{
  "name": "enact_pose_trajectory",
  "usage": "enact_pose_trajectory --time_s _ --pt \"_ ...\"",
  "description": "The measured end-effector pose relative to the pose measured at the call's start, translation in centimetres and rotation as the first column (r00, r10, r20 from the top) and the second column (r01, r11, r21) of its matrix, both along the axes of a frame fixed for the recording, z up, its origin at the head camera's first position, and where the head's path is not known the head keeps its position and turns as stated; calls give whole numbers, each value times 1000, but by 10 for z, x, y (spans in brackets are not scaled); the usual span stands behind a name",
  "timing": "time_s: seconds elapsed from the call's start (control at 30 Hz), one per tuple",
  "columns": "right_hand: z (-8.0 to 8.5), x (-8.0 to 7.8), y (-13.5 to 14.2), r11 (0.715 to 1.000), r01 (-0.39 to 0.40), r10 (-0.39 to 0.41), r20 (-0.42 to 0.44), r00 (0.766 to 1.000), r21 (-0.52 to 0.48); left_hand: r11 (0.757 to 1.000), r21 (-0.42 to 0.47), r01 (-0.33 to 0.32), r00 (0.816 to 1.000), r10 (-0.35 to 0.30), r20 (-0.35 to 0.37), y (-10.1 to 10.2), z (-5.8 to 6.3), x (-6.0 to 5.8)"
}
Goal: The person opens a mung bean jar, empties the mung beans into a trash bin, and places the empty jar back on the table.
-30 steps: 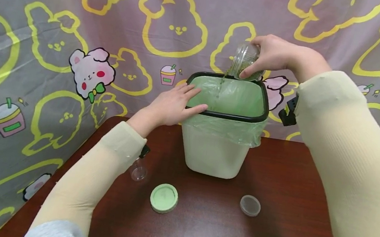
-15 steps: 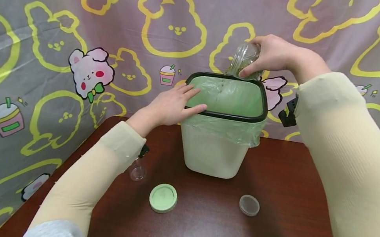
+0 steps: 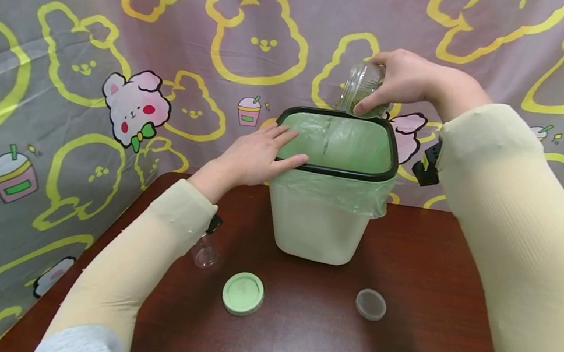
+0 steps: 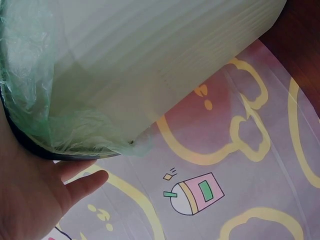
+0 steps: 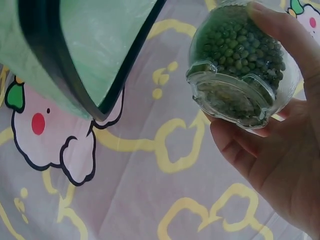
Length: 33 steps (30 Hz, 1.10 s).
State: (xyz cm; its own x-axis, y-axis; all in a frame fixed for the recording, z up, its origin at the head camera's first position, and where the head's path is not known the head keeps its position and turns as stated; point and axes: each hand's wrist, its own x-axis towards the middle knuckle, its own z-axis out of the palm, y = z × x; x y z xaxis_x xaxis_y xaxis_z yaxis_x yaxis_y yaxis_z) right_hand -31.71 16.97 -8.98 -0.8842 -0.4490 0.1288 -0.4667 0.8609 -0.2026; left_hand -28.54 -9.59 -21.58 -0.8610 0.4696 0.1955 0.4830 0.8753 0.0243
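Observation:
My right hand (image 3: 404, 82) grips a clear glass jar (image 3: 364, 86), tipped on its side with its mouth over the bin's far rim. Small round green mung beans (image 5: 240, 52) show inside the jar in the right wrist view. A thin stream of them drops into the trash bin (image 3: 320, 227), a pale one with a black rim and a green plastic liner (image 3: 333, 191) folded over its edge. On the bin's left rim rests my left hand (image 3: 255, 155), its fingers spread and the thumb along the front edge. In the left wrist view, fingers (image 4: 87, 185) extend beyond the rim.
On the dark red-brown table (image 3: 304, 343) lie a light green round lid (image 3: 243, 294) and a small translucent lid (image 3: 370, 305). A clear container (image 3: 206, 256) stands partly behind the left wrist. A cartoon-print curtain (image 3: 257, 32) hangs behind the table and along the left.
Beans keep falling from the tipped jar into the bin, and fewer show near its mouth than a second ago. Both hands stay almost where they were.

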Motion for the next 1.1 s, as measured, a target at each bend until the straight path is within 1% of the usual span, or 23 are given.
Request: enact_pose_trajectory --time_s 0.17,0.33,0.53,0.77,1.1 --pt "0 0 -1 1000 -7 7 -7 1000 -5 1000 -5 0 1000 0 -8 -1 0 0" --pt "1 1 -1 1000 -1 0 15 1000 19 1000 0 6 1000 -6 -18 -1 -1 -1" --pt "4 2 0 1000 8 -8 -21 1000 11 1000 2 10 1000 -10 -20 -1 -1 -1" --pt "8 4 0 999 13 -13 -7 1000 50 1000 1 8 1000 -8 -15 -1 -2 -1" --pt "4 5 -2 999 5 -6 5 1000 40 1000 -4 15 999 -15 -29 -2 -2 -1"
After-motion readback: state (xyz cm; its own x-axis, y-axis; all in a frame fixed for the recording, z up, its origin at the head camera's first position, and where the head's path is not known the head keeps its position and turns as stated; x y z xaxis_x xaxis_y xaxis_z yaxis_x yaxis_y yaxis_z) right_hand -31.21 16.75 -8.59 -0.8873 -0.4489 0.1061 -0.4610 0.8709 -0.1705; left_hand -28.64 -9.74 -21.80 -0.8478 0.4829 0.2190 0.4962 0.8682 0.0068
